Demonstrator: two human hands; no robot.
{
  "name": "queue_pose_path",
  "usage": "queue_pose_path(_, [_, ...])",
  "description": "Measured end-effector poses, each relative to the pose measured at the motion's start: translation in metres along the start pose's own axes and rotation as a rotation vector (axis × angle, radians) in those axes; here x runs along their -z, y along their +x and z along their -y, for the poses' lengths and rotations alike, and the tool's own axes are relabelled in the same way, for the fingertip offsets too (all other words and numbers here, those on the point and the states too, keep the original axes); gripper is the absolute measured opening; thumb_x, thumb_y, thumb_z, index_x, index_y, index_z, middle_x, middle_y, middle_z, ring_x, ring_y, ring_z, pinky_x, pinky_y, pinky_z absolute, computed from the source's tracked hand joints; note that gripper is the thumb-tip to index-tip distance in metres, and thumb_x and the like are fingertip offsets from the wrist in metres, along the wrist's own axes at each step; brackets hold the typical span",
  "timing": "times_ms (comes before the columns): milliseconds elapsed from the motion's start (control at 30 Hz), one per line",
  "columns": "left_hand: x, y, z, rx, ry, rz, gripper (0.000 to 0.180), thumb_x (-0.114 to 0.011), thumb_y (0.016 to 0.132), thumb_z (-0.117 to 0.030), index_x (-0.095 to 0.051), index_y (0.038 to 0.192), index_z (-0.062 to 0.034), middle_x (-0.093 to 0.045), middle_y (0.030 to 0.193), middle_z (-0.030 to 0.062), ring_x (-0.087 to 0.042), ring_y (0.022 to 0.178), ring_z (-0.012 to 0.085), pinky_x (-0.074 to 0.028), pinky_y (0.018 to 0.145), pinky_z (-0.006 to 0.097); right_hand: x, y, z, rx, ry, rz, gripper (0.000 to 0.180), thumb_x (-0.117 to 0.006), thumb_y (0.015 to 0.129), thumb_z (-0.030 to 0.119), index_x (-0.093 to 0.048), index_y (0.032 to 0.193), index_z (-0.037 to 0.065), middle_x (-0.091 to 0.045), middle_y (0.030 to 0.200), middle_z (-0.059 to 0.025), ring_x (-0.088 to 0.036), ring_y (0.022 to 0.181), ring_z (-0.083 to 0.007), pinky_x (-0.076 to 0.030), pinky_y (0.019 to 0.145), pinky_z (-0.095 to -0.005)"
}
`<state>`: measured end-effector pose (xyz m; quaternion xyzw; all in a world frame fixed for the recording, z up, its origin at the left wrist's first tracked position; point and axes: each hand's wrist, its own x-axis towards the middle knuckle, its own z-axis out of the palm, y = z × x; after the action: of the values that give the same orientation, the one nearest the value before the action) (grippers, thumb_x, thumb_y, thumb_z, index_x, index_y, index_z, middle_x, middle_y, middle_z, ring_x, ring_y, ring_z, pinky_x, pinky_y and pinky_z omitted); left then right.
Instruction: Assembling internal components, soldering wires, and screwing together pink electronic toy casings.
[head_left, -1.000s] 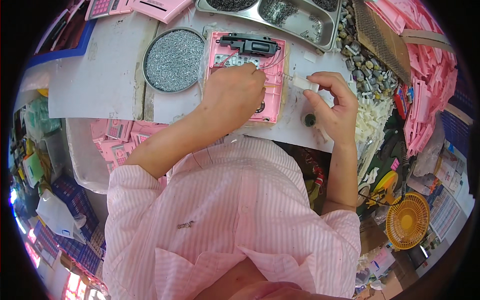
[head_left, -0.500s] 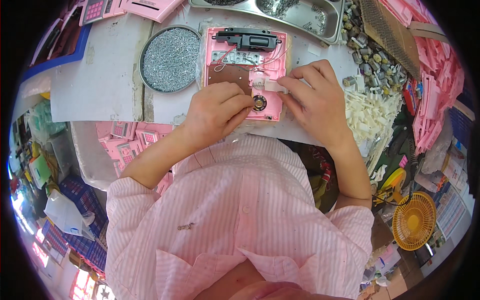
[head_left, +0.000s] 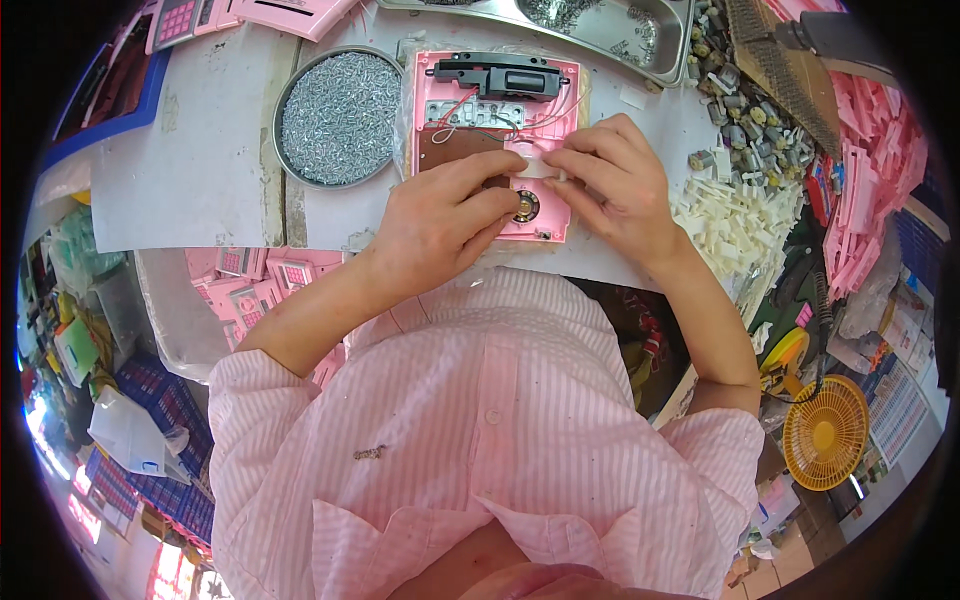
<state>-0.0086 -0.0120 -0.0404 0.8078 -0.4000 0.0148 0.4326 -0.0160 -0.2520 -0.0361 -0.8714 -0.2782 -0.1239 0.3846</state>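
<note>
Round tray of small metal parts (head_left: 338, 115) at left on bench, L hand (head_left: 447, 212) fingers curled, tips pressing open pink casing (head_left: 495, 140) at bench centre, R hand (head_left: 612, 190) pinching small white part (head_left: 537, 167) over casing, white plastic pcs pile (head_left: 735, 225) at right

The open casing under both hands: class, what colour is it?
Pink casing, seen best in the head view.

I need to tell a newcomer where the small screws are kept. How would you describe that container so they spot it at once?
Start at the open pink plastic housing under both hands on the white bench. Directly to its left sits a round shallow metal pan heaped with tiny silver screws. It is the only round dish; the steel tray behind is rectangular.
</note>
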Motion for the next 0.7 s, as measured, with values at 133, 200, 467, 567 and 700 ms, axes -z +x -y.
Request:
queue_pose_path(133, [0.0,0.002,0.002,-0.03,0.074,0.063,0.021,-0.071,0.083,-0.008,-0.066,0.103,-0.0071,-0.068,0.122,0.0068,-0.063,0.08,0.024,-0.053,0.068,0.035,0.0,0.004,0.012,-0.074,-0.121,0.069,0.028,-0.082,0.07,0.009,-0.073,0.096,0.006,-0.065,0.093,-0.0054,-0.059,0.091,-0.0264,-0.051,0.077,-0.036])
queue_pose_path(200, [0.002,0.004,-0.002,-0.026,0.111,0.111,0.021,-0.071,0.083,-0.006,-0.064,0.103,-0.0057,-0.068,0.123,0.0084,-0.063,0.08,0.0255,-0.053,0.068,0.036,0.004,0.008,0.018,-0.078,-0.199,0.127,0.029,-0.082,0.071,0.009,-0.075,0.1,0.007,-0.067,0.096,-0.006,-0.059,0.092,-0.0261,-0.05,0.08,-0.0347])
queue_pose_path(467, [0.008,0.011,-0.008,0.011,0.046,0.183,0.022,-0.071,0.082,-0.001,-0.063,0.102,-0.0036,-0.068,0.124,0.0125,-0.066,0.089,0.0303,-0.053,0.075,0.038,0.116,-0.041,-0.04,-0.488,-0.606,0.164,0.027,-0.068,0.082,0.013,-0.073,0.108,0.009,-0.068,0.101,-0.0103,-0.063,0.099,-0.0311,-0.052,0.085,-0.0414])
queue_pose_path(567, [0.009,0.013,-0.008,0.042,0.023,0.217,0.023,-0.071,0.081,-0.001,-0.063,0.102,-0.0036,-0.067,0.125,0.0132,-0.067,0.096,0.0315,-0.053,0.08,0.039,0.129,-0.052,-0.045,-0.651,-0.82,0.212,0.023,-0.067,0.083,0.015,-0.074,0.104,0.01,-0.069,0.099,-0.0107,-0.066,0.092,-0.0342,-0.055,0.078,-0.0449])
queue_pose_path(700, [0.009,0.012,-0.009,0.062,0.029,0.223,0.024,-0.071,0.08,-0.001,-0.064,0.102,-0.0033,-0.066,0.127,0.0139,-0.067,0.101,0.0318,-0.053,0.083,0.039,0.117,-0.044,-0.047,-0.619,-0.902,0.226,0.014,-0.067,0.084,0.016,-0.073,0.096,0.01,-0.069,0.093,-0.0097,-0.07,0.084,-0.0341,-0.056,0.071,-0.0463])
